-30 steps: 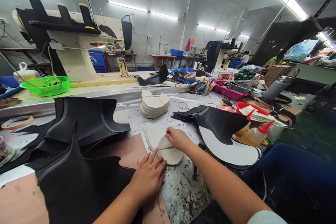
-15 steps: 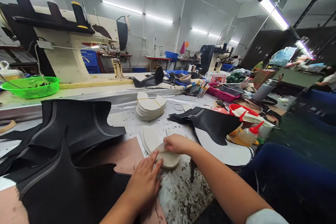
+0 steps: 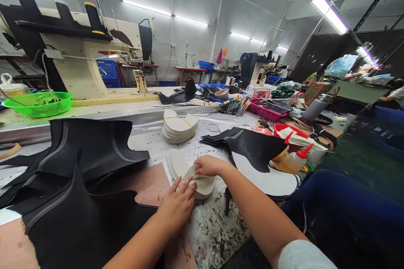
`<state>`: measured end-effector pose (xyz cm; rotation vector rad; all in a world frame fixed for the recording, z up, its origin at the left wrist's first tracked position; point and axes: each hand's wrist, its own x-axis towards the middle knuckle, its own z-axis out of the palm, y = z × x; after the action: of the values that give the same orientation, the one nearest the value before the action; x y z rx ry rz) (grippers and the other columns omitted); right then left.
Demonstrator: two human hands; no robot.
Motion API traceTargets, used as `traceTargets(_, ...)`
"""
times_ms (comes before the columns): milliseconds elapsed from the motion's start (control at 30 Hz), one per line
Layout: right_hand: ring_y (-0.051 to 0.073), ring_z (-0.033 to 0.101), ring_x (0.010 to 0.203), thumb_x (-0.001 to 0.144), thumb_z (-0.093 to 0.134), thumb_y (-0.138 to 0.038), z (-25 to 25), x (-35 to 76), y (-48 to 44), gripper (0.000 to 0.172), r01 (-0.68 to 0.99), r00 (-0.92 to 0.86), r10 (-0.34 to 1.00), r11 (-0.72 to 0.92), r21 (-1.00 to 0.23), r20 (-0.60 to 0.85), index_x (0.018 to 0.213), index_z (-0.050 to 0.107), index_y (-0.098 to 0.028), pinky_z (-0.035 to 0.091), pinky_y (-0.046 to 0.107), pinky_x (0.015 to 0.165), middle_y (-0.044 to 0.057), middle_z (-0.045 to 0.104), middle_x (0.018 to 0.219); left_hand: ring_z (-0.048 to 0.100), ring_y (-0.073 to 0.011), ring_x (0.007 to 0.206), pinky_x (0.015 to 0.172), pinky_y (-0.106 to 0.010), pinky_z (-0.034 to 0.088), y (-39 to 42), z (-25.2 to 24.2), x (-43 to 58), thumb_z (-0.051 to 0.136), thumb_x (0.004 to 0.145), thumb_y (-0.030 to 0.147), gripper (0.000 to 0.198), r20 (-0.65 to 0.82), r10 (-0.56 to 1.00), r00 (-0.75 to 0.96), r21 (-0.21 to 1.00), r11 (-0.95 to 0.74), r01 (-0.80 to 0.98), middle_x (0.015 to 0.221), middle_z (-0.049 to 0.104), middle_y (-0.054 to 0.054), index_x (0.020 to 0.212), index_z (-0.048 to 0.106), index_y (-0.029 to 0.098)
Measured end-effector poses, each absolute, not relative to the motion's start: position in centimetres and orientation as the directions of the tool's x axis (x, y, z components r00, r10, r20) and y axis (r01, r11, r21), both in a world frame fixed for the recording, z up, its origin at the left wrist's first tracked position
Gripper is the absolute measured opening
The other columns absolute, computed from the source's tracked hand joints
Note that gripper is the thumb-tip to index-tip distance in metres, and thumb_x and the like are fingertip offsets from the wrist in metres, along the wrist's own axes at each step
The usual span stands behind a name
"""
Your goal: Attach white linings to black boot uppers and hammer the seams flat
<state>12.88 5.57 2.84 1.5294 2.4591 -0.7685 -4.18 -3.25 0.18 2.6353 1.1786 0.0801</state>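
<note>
A stack of cream curved cut pieces (image 3: pixel 204 188) lies on the worktable in front of me. My left hand (image 3: pixel 178 202) rests at its left side, fingers spread and fingertips touching the upper pieces. With bent fingers, my right hand (image 3: pixel 209 165) grips the top cream piece (image 3: pixel 190 172) near its far edge; the fingertips are partly hidden. Behind the hands sits a second pile of cream pieces (image 3: pixel 179 128), bound with yellow rubber bands. Black leather-like parts with stitched seams (image 3: pixel 91 143) are to the left of my hands.
More black parts (image 3: pixel 249 143) lie on the right, near a glue bottle (image 3: pixel 295 160) with a red nozzle. At the back left stands a sewing machine (image 3: pixel 78 67) beside a green basket (image 3: pixel 38 105). A pink basket (image 3: pixel 267 110) sits further back.
My left hand has shifted slightly up and its fingers lie further over the pieces. The top piece is lifted a little at my right hand. The view has moved slightly.
</note>
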Motion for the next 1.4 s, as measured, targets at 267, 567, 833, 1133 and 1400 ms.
traceTargets(267, 0.019, 0.059, 0.088, 0.090, 0.054, -0.034, 2.1, 13.1, 7.6, 0.024, 0.898, -0.408, 0.817, 0.279, -0.339, -0.408, 0.104, 0.058, -0.015, 0.050, 0.038, 0.076, 0.005, 0.059, 0.104, 0.061, -0.0164, 0.081, 0.073, -0.036, 0.051, 1.8, 1.1, -2.8, 0.052, 0.090, 0.029, 0.021, -0.067, 0.909, 0.411, 0.346, -0.365, 0.864, 0.091, 0.062, -0.003, 0.103, 0.056, 0.013)
traceTargets(567, 0.019, 0.059, 0.088, 0.091, 0.052, -0.035, 0.8, 13.3, 7.9, 0.025, 0.880, -0.385, 0.857, 0.229, -0.416, -0.343, 0.105, 0.058, -0.015, 0.050, 0.038, 0.076, 0.005, 0.059, 0.104, 0.060, -0.0171, 0.088, 0.080, -0.039, 0.049, 0.6, 0.3, -3.0, 0.052, 0.089, 0.030, 0.018, -0.136, 0.928, 0.346, 0.453, -0.252, 0.855, 0.094, 0.062, -0.004, 0.094, 0.060, 0.014)
traceTargets(833, 0.019, 0.059, 0.086, 0.091, 0.052, -0.035, 0.2, 13.4, 7.8, 0.025, 0.868, -0.368, 0.877, 0.205, -0.452, -0.309, 0.105, 0.058, -0.015, 0.051, 0.037, 0.075, 0.005, 0.059, 0.103, 0.060, -0.0168, 0.084, 0.076, -0.037, 0.051, 2.2, -0.6, -2.7, 0.052, 0.089, 0.034, 0.023, -0.207, 0.956, 0.210, 0.498, -0.082, 0.863, 0.096, 0.061, -0.005, 0.099, 0.058, 0.014)
traceTargets(1133, 0.019, 0.059, 0.086, 0.091, 0.052, -0.035, 0.2, 13.3, 7.6, 0.025, 0.862, -0.353, 0.894, 0.196, -0.467, -0.277, 0.104, 0.058, -0.015, 0.050, 0.037, 0.075, 0.005, 0.060, 0.102, 0.060, -0.0171, 0.085, 0.075, -0.037, 0.051, 2.1, -0.3, -2.7, 0.052, 0.089, 0.035, 0.025, -0.213, 0.960, 0.182, 0.533, -0.042, 0.845, 0.098, 0.061, -0.005, 0.101, 0.057, 0.014)
traceTargets(1400, 0.014, 0.054, 0.069, 0.088, 0.053, -0.042, 1.1, 14.0, 5.0, 0.029, 0.815, -0.384, 0.902, 0.230, -0.532, -0.198, 0.080, 0.059, -0.016, 0.043, 0.028, 0.063, 0.000, 0.058, 0.075, 0.060, -0.0157, 0.080, 0.075, -0.036, 0.050, 1.2, -0.4, -3.5, 0.051, 0.090, 0.035, 0.023, -0.155, 0.948, 0.278, 0.608, -0.130, 0.783, 0.090, 0.061, -0.003, 0.093, 0.059, 0.014)
